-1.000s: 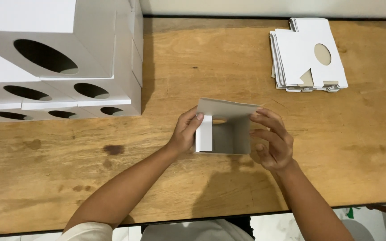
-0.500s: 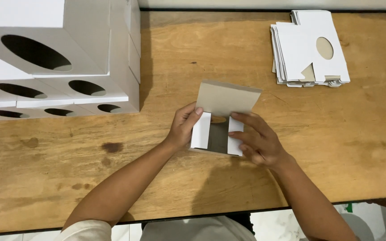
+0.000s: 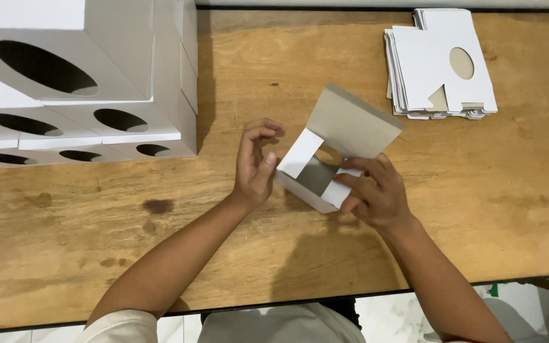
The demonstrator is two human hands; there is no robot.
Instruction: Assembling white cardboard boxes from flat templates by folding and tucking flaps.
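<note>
Pinched by the right hand (image 3: 376, 194) at one white side flap, a half-folded cardboard box (image 3: 335, 152) is held at frame centre over the wooden table (image 3: 274, 254), its grey lid raised; the left hand (image 3: 255, 165) is curled loosely beside it, thumb at the other flap.

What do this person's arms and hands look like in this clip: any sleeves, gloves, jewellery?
Both hands are bare: no gloves on the left hand or the right hand, and no rings, watch or bracelet that the head view shows. The forearms are uncovered. A pale, off-white short sleeve shows at the left upper arm by the frame's bottom edge; the right arm leaves the frame before any sleeve appears.
</note>
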